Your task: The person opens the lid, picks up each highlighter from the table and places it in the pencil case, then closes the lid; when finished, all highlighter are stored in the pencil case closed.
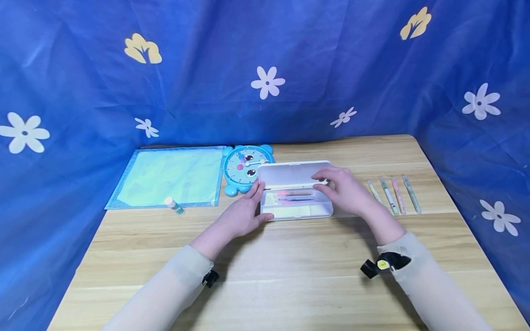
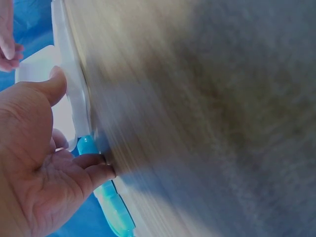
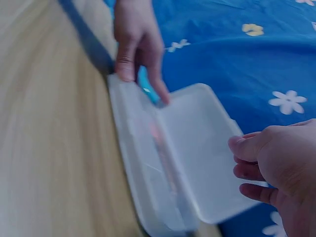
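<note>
A white pencil case [image 1: 296, 211] lies on the table with its lid [image 1: 290, 174] raised at the back. Several pens [image 1: 296, 197] rest in its rear compartment. My left hand [image 1: 244, 212] grips the case's left end, thumb at the front corner and fingers toward the back; the left wrist view shows the thumb over the white wall [image 2: 76, 98]. At the lid's right edge is my right hand [image 1: 343, 189], thumb and index finger apart. In the right wrist view, its loosely bent fingers [image 3: 249, 170] overlap the lid's edge.
A blue animal-faced clock [image 1: 238, 168] lies behind my left hand. Farther left are a blue-edged mesh pouch [image 1: 169, 179] and a glue stick [image 1: 174, 205]. Several slim markers [image 1: 398, 195] lie in a row at the right. A blue flowered cloth [image 1: 265, 41] hangs behind the table.
</note>
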Demonstrator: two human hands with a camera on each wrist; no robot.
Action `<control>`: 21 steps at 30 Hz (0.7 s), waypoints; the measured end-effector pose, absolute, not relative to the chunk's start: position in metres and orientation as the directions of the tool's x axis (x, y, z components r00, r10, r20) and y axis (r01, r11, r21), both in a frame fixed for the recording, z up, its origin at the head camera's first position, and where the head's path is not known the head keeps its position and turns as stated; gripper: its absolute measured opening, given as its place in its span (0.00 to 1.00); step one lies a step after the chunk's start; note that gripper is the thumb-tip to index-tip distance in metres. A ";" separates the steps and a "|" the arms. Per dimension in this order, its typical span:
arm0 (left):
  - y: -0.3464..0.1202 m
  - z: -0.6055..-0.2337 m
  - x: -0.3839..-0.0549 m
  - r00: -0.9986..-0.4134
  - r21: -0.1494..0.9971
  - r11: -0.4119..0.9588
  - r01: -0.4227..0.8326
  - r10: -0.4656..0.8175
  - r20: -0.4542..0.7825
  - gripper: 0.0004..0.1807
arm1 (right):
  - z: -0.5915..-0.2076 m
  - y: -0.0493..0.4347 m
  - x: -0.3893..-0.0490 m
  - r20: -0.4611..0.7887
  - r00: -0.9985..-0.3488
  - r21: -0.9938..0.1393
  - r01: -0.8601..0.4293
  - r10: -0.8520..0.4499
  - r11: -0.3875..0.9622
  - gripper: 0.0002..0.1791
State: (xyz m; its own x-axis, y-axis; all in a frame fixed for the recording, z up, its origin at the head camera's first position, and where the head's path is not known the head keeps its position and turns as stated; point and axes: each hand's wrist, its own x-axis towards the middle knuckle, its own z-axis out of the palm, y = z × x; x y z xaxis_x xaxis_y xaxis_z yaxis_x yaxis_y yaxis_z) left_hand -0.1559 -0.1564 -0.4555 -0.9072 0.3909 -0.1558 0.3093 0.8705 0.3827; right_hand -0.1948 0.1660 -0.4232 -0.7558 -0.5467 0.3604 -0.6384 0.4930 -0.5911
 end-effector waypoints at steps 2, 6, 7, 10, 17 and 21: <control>-0.156 -0.456 -0.156 -0.906 0.384 0.869 0.311 0.393 -0.156 0.58 | -0.420 0.178 -0.194 0.368 -0.768 -0.593 -0.628 -0.524 0.504 0.12; -0.157 -0.458 -0.157 -0.904 0.381 0.868 0.318 0.399 -0.153 0.58 | -0.415 0.203 -0.192 0.355 -0.809 -0.586 -0.583 -0.469 0.562 0.13; -0.157 -0.458 -0.157 -0.904 0.380 0.868 0.319 0.399 -0.153 0.58 | -0.414 0.209 -0.191 0.347 -0.820 -0.582 -0.569 -0.455 0.581 0.13; -0.158 -0.459 -0.158 -0.903 0.379 0.867 0.323 0.403 -0.151 0.58 | -0.413 0.225 -0.189 0.325 -0.849 -0.577 -0.527 -0.416 0.625 0.13; -0.157 -0.459 -0.159 -0.903 0.380 0.868 0.319 0.400 -0.156 0.58 | -0.424 0.256 -0.185 0.308 -0.899 -0.580 -0.437 -0.312 0.687 0.11; -0.156 -0.458 -0.158 -0.904 0.384 0.869 0.312 0.396 -0.163 0.58 | -0.434 0.272 -0.182 0.271 -0.929 -0.592 -0.368 -0.253 0.717 0.11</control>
